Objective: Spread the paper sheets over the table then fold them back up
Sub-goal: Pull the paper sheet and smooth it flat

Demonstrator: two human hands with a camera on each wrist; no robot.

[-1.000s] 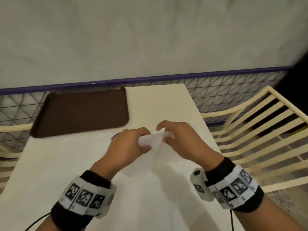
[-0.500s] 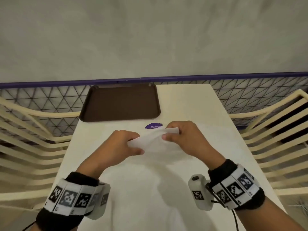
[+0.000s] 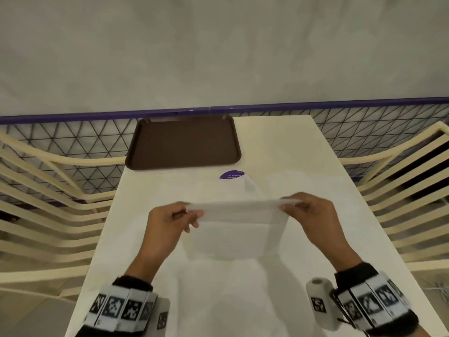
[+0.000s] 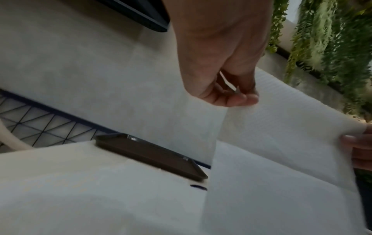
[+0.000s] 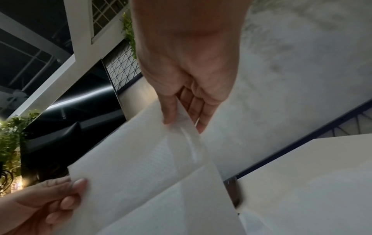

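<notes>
Paper sheet [image 3: 237,216] held up in the air over the worktop [image 3: 286,147], nearer to the person than the brown tray [image 3: 183,142] and just on the near side of the purple sticker [image 3: 230,175]. Top edge stretched almost level from left to right, so long axis running across the worktop, parallel to the near rim of the tray. Lower part hanging down toward the person, with one fold line visible across it and one more down the right side; whether the bottom edge touches the worktop, cannot tell. Another pale sheet [image 3: 245,184] seemingly flat below, with a corner turned up beside the sticker.

Left hand [image 3: 170,221] pinching the left top corner between thumb and curled fingers. Right hand [image 3: 309,210] pinching the right top corner, thumb on the near face and fingers behind, as seen from the right wrist camera. Both hands at about equal height and equal distance from the tray, neither one nearer to the sheet.

Judgement: sheet in the middle of unfolding. Probably next a lowering away from the person toward the tray, both corners kept level so the thin paper lands flat without skew or tear.
</notes>
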